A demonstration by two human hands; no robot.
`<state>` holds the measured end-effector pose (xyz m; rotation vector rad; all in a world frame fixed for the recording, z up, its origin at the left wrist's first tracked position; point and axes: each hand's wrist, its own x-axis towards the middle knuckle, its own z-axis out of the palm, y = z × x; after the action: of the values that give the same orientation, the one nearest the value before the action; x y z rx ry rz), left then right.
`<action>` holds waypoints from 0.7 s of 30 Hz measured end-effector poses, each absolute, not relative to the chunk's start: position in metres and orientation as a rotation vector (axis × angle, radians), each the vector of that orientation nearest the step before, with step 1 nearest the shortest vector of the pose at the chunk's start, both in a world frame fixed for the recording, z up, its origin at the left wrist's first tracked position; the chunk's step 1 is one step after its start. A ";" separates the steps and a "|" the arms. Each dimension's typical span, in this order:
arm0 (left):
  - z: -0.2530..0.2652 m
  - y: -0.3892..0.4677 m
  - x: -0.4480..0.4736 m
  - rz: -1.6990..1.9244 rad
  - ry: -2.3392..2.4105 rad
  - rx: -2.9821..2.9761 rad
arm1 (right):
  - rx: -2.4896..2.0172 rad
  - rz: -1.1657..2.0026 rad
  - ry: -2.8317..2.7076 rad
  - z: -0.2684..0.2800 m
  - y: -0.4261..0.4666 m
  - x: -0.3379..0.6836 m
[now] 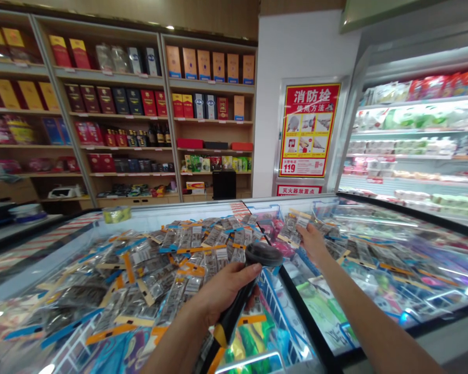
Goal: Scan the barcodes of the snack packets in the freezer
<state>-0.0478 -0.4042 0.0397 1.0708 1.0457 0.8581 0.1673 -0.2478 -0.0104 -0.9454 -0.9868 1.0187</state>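
My left hand (226, 288) is wrapped round the handle of a black handheld barcode scanner (263, 254), whose wide head points away from me over the freezer. Farther out to the right, my right hand (314, 244) pinches the edge of a small clear packet (290, 231) with a printed label and a tan strip. Heaps of similar packets (198, 239) with orange, blue and tan strips lie on the glass top of the chest freezer to the left. More packets (366, 254) are spread over the glass to the right of my right hand.
A dark frame bar (296, 306) runs between the freezer's glass panels. Wire baskets (281, 317) show below the glass. A roll of yellow tape (117, 214) sits at the freezer's back left. Behind stand shelves of boxes (203, 65), a red fire-hydrant poster (310, 130) and a lit refrigerated display (413, 130).
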 end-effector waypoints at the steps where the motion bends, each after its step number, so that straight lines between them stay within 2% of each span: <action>1: 0.040 -0.404 -0.048 0.853 1.044 1.079 | -0.941 1.015 -0.984 -0.010 -0.248 0.167; 11: 0.043 -0.407 -0.047 0.873 1.023 1.118 | -0.884 1.073 -0.947 -0.003 -0.256 0.160; 21: 0.039 -0.406 -0.043 0.917 0.962 1.036 | -0.966 0.934 -1.032 -0.008 -0.254 0.157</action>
<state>-0.0428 -0.4057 0.0391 1.0363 0.9625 0.9166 0.1574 -0.2541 -0.0085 -0.9658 -1.0319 0.9343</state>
